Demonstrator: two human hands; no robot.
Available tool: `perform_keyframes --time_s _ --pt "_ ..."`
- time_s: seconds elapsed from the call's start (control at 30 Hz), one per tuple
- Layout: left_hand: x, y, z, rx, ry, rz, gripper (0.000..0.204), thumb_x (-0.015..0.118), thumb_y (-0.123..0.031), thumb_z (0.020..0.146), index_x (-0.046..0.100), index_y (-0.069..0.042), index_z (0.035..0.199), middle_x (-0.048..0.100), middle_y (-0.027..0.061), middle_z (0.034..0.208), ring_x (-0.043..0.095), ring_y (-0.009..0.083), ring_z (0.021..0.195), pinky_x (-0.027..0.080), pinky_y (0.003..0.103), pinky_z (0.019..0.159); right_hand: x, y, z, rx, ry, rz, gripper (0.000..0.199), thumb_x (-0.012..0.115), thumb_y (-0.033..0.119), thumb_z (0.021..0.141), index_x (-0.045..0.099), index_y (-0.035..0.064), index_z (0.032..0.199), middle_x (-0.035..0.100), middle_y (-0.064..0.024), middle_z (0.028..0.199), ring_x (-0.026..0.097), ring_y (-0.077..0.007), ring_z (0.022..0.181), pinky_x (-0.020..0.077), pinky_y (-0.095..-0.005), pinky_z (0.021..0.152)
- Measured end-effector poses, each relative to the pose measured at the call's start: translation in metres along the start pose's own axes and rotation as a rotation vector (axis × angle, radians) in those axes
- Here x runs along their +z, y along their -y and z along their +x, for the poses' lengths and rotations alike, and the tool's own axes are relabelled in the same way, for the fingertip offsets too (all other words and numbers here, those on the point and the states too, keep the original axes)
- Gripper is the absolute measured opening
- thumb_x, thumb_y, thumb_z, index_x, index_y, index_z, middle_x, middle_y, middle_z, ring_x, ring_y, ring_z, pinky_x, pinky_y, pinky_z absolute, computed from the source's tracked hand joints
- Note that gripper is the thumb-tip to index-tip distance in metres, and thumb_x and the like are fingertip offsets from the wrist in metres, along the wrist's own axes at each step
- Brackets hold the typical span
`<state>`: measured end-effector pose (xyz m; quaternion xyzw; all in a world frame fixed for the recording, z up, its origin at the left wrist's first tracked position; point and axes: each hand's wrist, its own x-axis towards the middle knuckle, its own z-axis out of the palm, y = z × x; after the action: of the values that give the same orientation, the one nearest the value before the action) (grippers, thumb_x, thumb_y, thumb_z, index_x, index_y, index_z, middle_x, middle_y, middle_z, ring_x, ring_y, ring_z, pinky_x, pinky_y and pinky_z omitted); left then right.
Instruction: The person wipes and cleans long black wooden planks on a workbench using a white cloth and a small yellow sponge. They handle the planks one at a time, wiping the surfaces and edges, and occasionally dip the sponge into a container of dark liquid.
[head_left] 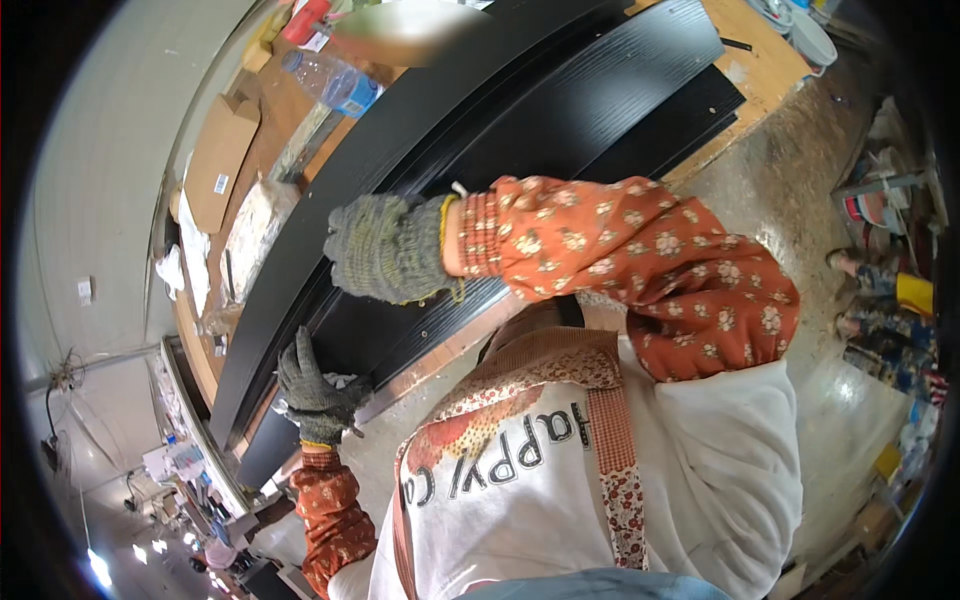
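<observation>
Both hands [318, 392] [388, 248] near panel edges [412, 160]

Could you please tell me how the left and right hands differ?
The right hand points toward the picture's left; the left hand points toward its top. The right hand is farther up along the black panels, the left hand nearer their lower-left end. Both wear grey gloves with yellow cuff edges.

Black boards [490, 145], grey gloves [385, 247], orange floral sleeves [650, 235]

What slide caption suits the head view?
Left hand and right hand, gloved, at long black boards, with a plastic bottle beyond.
</observation>
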<state>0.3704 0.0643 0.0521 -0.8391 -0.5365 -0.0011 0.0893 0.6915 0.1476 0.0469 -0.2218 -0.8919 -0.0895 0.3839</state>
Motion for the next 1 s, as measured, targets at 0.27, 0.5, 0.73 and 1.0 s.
perform_keyframes --time_s 0.27,0.5,0.73,1.0 --pt "-0.003 0.0 0.0 -0.011 -0.004 -0.028 0.121 0.085 -0.049 0.045 0.032 -0.007 0.145 0.045 0.0253 0.13 0.044 0.0447 0.12 0.034 0.054 0.102 -0.197 -0.113 -0.124 0.567 0.45 -0.329 0.029 0.06 0.022 0.082 0.069 0.0105 0.107 0.068 -0.0107 0.104 0.062 -0.0304 0.1 0.0477 -0.0411 0.089" --pt "0.002 0.002 0.009 0.026 -0.065 0.005 0.118 0.083 -0.051 0.05 0.031 -0.008 0.147 0.046 0.0268 0.13 0.043 0.0469 0.12 0.033 0.056 0.103 -0.125 -0.107 -0.134 0.326 0.21 -0.599 0.031 0.059 0.017 0.082 0.064 0.0081 0.111 0.064 -0.0107 0.101 0.062 -0.026 0.095 0.0504 -0.0388 0.085" --pt "0.005 0.002 -0.002 0.036 -0.107 0.051 0.117 0.077 -0.058 0.05 0.034 -0.006 0.144 0.048 0.0275 0.124 0.048 0.0468 0.114 0.038 0.056 0.096 -0.176 -0.112 -0.141 0.591 0.398 -0.499 0.029 0.061 0.018 0.08 0.066 0.01 0.108 0.064 -0.0088 0.106 0.059 -0.0277 0.103 0.048 -0.04 0.09" --pt "0.025 0.022 0.002 0.013 -0.113 0.068 0.114 0.077 -0.054 0.052 0.033 -0.004 0.144 0.045 0.0287 0.128 0.046 0.0478 0.116 0.037 0.056 0.098 -0.303 -0.237 -0.272 1.751 -0.24 -0.075 0.021 0.063 0.024 0.082 0.069 0.011 0.099 0.068 -0.0125 0.091 0.065 -0.0305 0.095 0.0503 -0.0403 0.085"
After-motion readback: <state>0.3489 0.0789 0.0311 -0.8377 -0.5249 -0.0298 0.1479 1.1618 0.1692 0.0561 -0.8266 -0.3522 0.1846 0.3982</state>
